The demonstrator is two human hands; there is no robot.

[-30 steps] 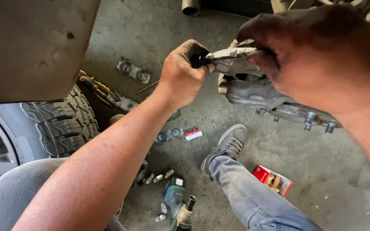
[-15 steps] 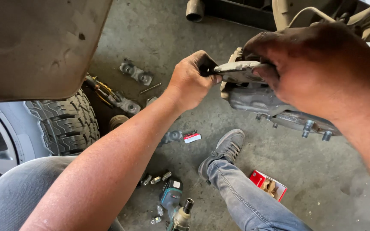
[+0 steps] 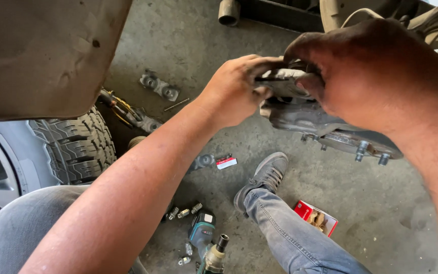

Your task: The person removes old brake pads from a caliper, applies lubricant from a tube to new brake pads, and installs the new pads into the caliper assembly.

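My left hand (image 3: 234, 89) and my right hand (image 3: 366, 71) meet over a grey brake caliper (image 3: 292, 114) on a wheel hub (image 3: 351, 142) with studs pointing down. Both hands grip a flat grey brake pad (image 3: 280, 81) at the top of the caliper, the left from the left end, the right from above. My right hand is dark with grime and hides most of the pad.
A tyre and wheel (image 3: 72, 147) lie at the left under a brown fender (image 3: 41, 50). On the concrete floor lie a teal impact wrench (image 3: 204, 238), several lug nuts (image 3: 181, 213), a metal bracket (image 3: 159, 87), a red box (image 3: 315, 217). My leg and grey shoe (image 3: 264, 177) stretch below.
Both hands have closed in on the pad at the caliper's top. The left hand slid right to meet the right hand, and the view shifted slightly down and left.
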